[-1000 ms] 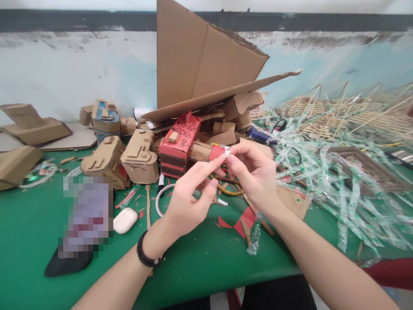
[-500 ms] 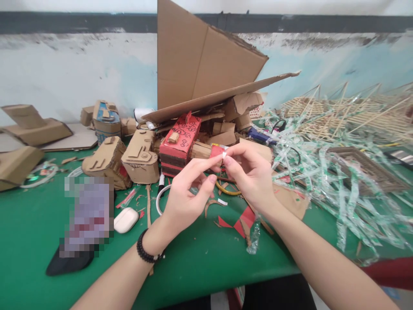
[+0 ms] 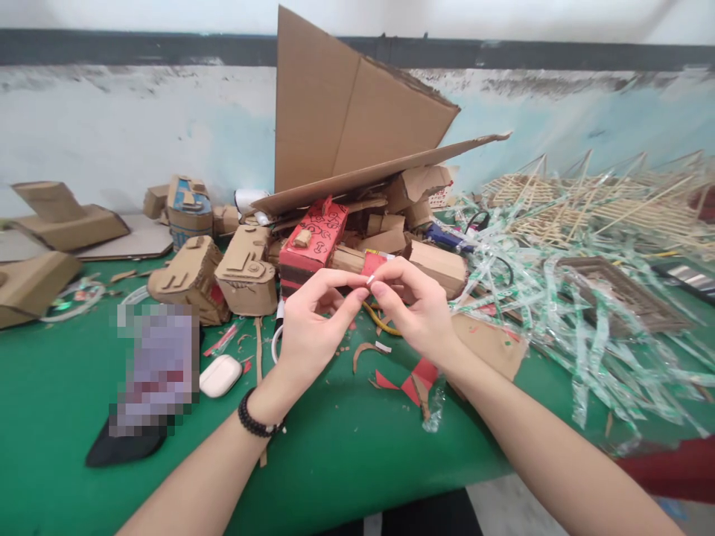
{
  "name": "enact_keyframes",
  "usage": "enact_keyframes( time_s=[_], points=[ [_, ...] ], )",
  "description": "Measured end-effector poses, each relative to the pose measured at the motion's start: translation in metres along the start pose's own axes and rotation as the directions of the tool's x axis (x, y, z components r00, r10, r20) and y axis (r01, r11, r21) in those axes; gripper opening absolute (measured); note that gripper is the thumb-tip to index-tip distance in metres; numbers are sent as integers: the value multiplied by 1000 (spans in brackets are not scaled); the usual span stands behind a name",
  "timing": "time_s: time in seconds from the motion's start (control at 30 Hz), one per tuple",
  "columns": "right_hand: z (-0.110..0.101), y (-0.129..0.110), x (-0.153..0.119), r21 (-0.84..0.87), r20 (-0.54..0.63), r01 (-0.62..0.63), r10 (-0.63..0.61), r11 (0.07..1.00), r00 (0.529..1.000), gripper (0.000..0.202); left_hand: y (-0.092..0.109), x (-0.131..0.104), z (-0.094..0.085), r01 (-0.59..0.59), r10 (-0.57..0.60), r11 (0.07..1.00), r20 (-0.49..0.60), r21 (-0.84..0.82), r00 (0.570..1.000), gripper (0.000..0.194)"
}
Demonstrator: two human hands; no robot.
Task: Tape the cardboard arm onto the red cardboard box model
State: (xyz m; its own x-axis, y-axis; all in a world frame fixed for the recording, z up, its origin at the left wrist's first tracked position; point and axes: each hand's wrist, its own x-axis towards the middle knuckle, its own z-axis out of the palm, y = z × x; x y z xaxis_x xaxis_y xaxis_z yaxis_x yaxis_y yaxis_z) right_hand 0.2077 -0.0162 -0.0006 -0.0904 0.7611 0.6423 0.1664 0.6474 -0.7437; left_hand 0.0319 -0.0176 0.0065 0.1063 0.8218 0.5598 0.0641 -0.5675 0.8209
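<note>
A tiny white strip (image 3: 370, 280), perhaps paper, sits at the meeting fingertips of both hands. My left hand (image 3: 317, 316), with a black beaded bracelet at the wrist, pinches it between thumb and index finger. My right hand (image 3: 416, 309) is closed on it from the other side, thumb and index together. Just behind the hands lies a red cardboard box (image 3: 313, 242) with black drawn patterns. Under the fingers, a yellow ring (image 3: 383, 321) is partly hidden. Another white scrap (image 3: 383, 347) rests on the green table below.
Cardboard models (image 3: 246, 272) stand at left behind a white earbud case (image 3: 220, 375) and a blurred-out phone-like item (image 3: 161, 372). Large cardboard sheets (image 3: 329, 104) lean at the back. Tangled clear-green tape (image 3: 586, 335) and a stick structure (image 3: 558, 201) cover the right. Red scraps (image 3: 418, 380) lie near.
Both hands have moved slightly left and down, and the left thumb has come up to the index fingertip at the white strip. The whole view has shifted a little.
</note>
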Motion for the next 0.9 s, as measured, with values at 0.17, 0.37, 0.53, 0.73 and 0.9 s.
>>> enact_keyframes(
  time_s=[0.17, 0.37, 0.53, 0.73, 0.9],
  points=[
    [2, 2, 0, -10, -2, 11, -11, 1000, 1000, 16, 2, -1, 1, -8, 10, 999, -34, 53, 999, 6],
    [2, 0, -1, -34, -6, 10, -10, 999, 1000, 16, 4, -3, 2, -4, 6, 998, -25, 57, 1000, 9],
    [2, -2, -1, -14, 14, -7, 7, 1000, 1000, 12, 5, -4, 2, -42, 43, 997, -16, 60, 999, 8],
    [1, -2, -1, -33, -17, 37, -38, 999, 999, 5, 5, -5, 2, -76, 76, 997, 0, 33, 997, 8],
    [0, -3, -1, -98, 10, 50, -49, 994, 999, 7, 6, -5, 1, -1, 1, 1000, 8, -18, 1000, 10]
  ],
)
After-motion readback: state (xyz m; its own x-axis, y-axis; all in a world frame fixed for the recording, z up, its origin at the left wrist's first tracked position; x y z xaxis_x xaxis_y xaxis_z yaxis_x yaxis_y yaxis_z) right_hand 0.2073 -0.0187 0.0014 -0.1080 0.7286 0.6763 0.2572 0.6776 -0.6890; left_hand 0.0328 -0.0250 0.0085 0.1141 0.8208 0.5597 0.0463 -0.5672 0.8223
